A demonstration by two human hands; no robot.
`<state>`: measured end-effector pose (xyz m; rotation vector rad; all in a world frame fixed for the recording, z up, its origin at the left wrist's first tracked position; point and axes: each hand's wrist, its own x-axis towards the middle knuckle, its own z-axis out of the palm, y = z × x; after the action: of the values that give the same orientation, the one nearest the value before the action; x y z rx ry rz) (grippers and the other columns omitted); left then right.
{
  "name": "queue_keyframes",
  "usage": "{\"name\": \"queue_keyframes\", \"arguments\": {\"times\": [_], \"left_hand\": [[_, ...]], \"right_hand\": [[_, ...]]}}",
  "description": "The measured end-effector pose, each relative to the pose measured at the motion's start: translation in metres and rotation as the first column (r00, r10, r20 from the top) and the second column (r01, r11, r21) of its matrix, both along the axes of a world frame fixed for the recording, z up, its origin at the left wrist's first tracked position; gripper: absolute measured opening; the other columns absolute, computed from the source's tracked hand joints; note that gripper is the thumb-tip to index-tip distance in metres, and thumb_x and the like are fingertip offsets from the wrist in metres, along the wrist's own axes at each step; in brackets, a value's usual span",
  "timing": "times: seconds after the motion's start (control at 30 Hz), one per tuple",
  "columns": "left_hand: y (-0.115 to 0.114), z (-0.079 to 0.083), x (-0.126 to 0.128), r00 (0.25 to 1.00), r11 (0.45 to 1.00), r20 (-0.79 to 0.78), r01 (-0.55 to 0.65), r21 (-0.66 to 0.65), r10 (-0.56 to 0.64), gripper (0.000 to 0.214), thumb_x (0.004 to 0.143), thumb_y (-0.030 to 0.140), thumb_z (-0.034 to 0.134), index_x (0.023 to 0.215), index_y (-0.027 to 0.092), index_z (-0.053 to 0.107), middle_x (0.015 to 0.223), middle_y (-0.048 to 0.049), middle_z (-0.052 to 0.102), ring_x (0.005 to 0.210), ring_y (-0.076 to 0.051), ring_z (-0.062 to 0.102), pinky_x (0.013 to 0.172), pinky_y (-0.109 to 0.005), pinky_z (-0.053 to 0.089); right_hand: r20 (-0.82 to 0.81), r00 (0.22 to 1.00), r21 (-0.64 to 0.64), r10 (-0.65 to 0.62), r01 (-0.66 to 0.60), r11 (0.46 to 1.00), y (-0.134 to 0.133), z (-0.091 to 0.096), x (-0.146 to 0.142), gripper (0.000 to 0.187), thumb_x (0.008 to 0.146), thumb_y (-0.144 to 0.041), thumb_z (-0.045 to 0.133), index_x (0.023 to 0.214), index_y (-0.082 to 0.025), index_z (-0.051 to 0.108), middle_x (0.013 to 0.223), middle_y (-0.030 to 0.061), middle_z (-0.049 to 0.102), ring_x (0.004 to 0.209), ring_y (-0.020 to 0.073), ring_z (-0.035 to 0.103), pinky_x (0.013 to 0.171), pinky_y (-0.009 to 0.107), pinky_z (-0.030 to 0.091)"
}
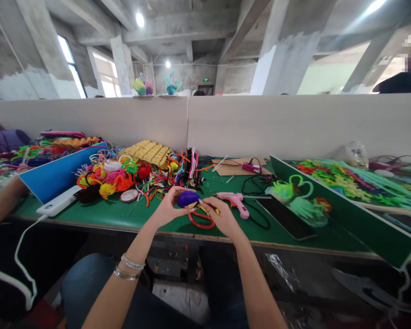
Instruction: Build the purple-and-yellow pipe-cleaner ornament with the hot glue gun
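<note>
My left hand [169,206] is closed around a small purple fuzzy coil [188,198] made of pipe cleaner, held just above the green table [116,214]. My right hand [222,215] pinches the coil's right side, with a thin yellow piece showing under its fingers. Red-handled scissors [201,221] lie on the table directly under my hands. A pink glue gun [235,201] rests just right of my right hand, nozzle pointing right.
A heap of coloured pipe cleaners [140,176] and yellow foam pieces [150,151] lies behind my hands. A blue board [60,172] stands left, a green board [342,214] right with a dark phone [283,218] beside it. Another person's arm [2,201] rests far left.
</note>
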<state>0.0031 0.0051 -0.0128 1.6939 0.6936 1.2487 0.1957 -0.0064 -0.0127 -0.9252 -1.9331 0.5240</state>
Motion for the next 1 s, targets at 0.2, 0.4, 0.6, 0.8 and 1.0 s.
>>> {"name": "queue_keyframes", "arguments": {"times": [0.2,0.4,0.6,0.8,1.0], "left_hand": [[0.0,0.001,-0.004,0.992,0.998,-0.11,-0.056,0.036,0.06,0.052,0.059,0.026,0.077,0.102,0.016,0.051,0.103,-0.0078,0.061,0.096,-0.018,0.059,0.087,-0.035,0.046],[-0.004,0.004,-0.008,0.98,0.99,-0.18,-0.064,0.124,0.086,0.049,0.062,0.027,0.075,0.104,0.016,0.051,0.115,-0.0116,0.059,0.106,-0.021,0.056,0.093,-0.037,0.044],[-0.006,0.008,-0.005,0.97,0.948,-0.175,-0.114,0.297,0.171,0.048,0.07,0.027,0.069,0.113,0.02,0.048,0.117,-0.0107,0.057,0.11,-0.021,0.054,0.095,-0.037,0.042],[-0.003,0.004,-0.005,0.896,0.882,-0.303,-0.17,0.439,0.324,0.044,0.075,0.029,0.063,0.116,0.022,0.049,0.123,-0.0092,0.053,0.118,-0.023,0.048,0.102,-0.041,0.035],[0.0,-0.002,-0.007,0.84,0.877,-0.399,-0.172,0.448,0.369,0.045,0.076,0.033,0.061,0.118,0.022,0.048,0.133,-0.0102,0.046,0.124,-0.024,0.043,0.104,-0.04,0.034]], "right_hand": [[0.149,0.988,0.133,-0.049,0.029,0.991,-0.003,0.003,0.005,0.021,0.089,-0.031,0.046,0.087,-0.02,0.064,0.085,0.004,0.067,0.08,0.0164,0.059,0.074,0.028,0.044],[0.301,0.95,0.228,-0.086,0.015,0.974,-0.006,0.007,0.008,0.022,0.09,-0.028,0.044,0.094,-0.02,0.063,0.089,0.0044,0.069,0.082,0.0161,0.06,0.075,0.029,0.042],[0.413,0.882,0.38,-0.228,0.061,0.923,-0.013,0.013,0.003,0.026,0.092,-0.031,0.04,0.091,-0.019,0.063,0.084,0.0045,0.068,0.078,0.016,0.059,0.075,0.03,0.037],[0.478,0.804,0.498,-0.354,0.084,0.863,-0.014,0.014,0.001,0.027,0.092,-0.032,0.039,0.088,-0.02,0.063,0.077,0.003,0.066,0.073,0.0159,0.057,0.072,0.03,0.032],[0.493,0.798,0.516,-0.347,0.053,0.855,-0.013,0.011,-0.001,0.025,0.092,-0.031,0.041,0.088,-0.019,0.063,0.076,0.0011,0.067,0.071,0.0143,0.056,0.071,0.029,0.029]]}}
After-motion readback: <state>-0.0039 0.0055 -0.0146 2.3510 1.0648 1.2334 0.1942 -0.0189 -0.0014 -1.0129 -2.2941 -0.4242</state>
